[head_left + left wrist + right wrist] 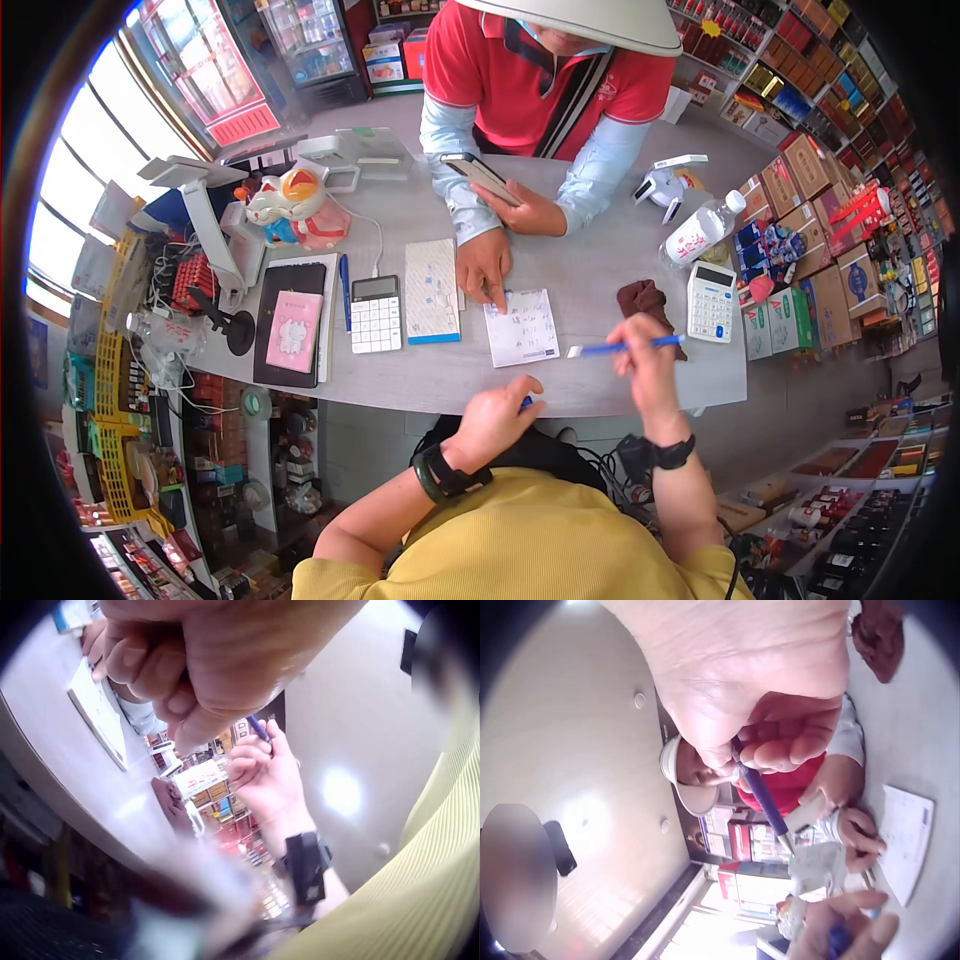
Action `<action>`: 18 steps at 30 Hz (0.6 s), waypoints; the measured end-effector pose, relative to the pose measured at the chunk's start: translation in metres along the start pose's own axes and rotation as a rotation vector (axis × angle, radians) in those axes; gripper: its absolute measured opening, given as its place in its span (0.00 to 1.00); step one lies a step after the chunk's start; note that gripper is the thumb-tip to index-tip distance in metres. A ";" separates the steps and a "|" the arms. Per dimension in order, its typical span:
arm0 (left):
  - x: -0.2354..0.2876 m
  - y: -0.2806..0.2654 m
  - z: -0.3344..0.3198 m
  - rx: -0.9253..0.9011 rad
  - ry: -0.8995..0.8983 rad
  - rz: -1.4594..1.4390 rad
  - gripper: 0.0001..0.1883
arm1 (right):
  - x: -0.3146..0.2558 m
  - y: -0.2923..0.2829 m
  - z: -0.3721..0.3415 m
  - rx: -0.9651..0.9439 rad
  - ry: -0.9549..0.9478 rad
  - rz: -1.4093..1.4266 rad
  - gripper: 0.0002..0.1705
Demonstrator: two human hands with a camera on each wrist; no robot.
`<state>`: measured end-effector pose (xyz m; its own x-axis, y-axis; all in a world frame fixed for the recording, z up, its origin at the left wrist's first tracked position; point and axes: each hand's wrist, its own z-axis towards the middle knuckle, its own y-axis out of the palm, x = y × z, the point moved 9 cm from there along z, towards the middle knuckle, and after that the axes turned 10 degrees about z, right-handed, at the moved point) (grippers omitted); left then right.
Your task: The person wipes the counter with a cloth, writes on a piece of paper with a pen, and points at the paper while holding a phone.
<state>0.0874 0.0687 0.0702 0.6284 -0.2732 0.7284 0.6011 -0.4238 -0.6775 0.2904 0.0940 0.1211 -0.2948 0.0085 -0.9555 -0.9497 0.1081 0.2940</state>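
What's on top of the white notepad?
The notepad bears handwritten marks; the facing person's fingertip overlaps its far-left corner. Paper beneath that fingertip is covered.

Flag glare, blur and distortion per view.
Head: fisheye bows the desk edge, window blown out, corners black; left wrist: ceiling light flares, lower-left foreground smeared; right wrist: ceiling and window glare, left hand soft, pen clearer.

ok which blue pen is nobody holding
The blue pen lying between the pink booklet and the dark-screened calculator; the other blue pen is gripped in the person's right hand.
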 end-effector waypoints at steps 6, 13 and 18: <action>-0.003 -0.015 -0.009 0.262 0.335 0.337 0.06 | -0.014 0.027 0.033 0.042 -0.077 0.023 0.18; -0.016 -0.007 -0.009 0.323 0.325 0.471 0.08 | 0.054 0.045 0.054 -0.055 -0.046 0.002 0.07; -0.019 -0.004 -0.008 0.346 0.331 0.503 0.08 | 0.069 0.052 0.047 -0.023 0.016 0.011 0.06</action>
<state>0.0690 0.0684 0.0603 0.7214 -0.6364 0.2732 0.4338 0.1077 -0.8945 0.2253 0.1465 0.0699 -0.3070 -0.0059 -0.9517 -0.9484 0.0852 0.3054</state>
